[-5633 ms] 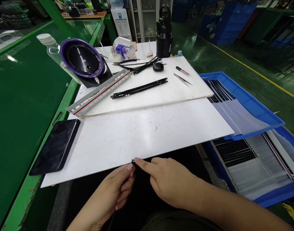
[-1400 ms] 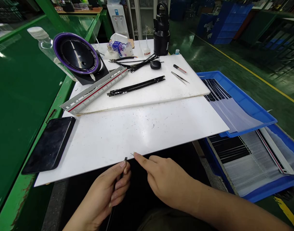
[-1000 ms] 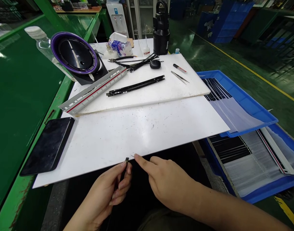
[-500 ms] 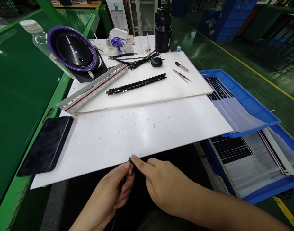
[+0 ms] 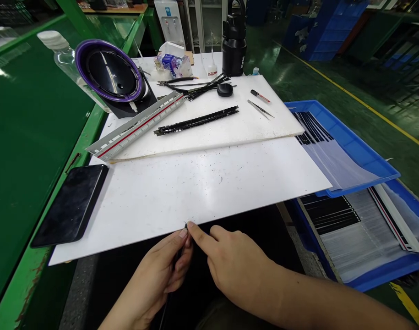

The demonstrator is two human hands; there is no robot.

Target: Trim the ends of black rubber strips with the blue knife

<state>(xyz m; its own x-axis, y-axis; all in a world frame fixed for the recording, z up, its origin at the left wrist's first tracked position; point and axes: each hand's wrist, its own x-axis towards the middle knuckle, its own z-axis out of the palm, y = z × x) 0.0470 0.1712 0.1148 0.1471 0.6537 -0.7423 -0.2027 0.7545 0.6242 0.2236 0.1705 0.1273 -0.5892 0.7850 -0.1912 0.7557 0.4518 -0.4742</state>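
Pinching the strip [image 5: 186, 226] beside the right hand [image 5: 235, 266], whose grip I cannot tell, the left hand [image 5: 166, 259] seems midway through this piece, the bundle [image 5: 197, 121] beyond both being either done or waiting.

Nothing fully legible here tbh. The black flask [image 5: 234, 55] has pale lettering running up its side, looks like a double "o" in there, but I can't make out the whole word. Small bottle [image 5: 212, 69] just left of the flask: reddish print, too tiny. Purple pack [image 5: 176, 65] further left: unreadable. Water dispenser [image 5: 169, 26] behind, left of the flask: blue sticker, all blur.
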